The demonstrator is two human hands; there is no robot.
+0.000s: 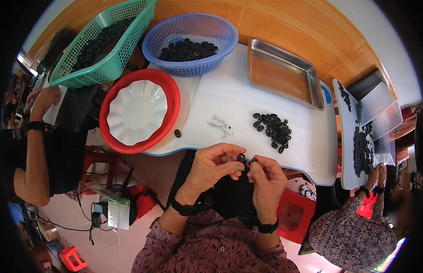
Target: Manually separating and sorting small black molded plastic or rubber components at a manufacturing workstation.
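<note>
Near the table's front edge, my left hand (211,166) pinches a small black oval part (241,157) between thumb and fingers. Just beside it, my right hand (268,178) is closed in a pinch on another small dark piece (254,160). The two pieces nearly meet, and a thin bluish bit shows between them. Beyond my right hand lies a pile of glossy black oval parts (276,131) on the white table (197,116). Tiny clear scraps (220,126) are scattered left of that pile. One loose black part (177,133) sits near the red basin.
A red basin (172,98) holds a white scalloped bowl (137,111). Behind stand a blue basket (193,68) and a green basket (91,75) of black parts, and a metal tray (286,84). Co-workers' arms (32,182) are at left and right. A red stool (295,216) stands below.
</note>
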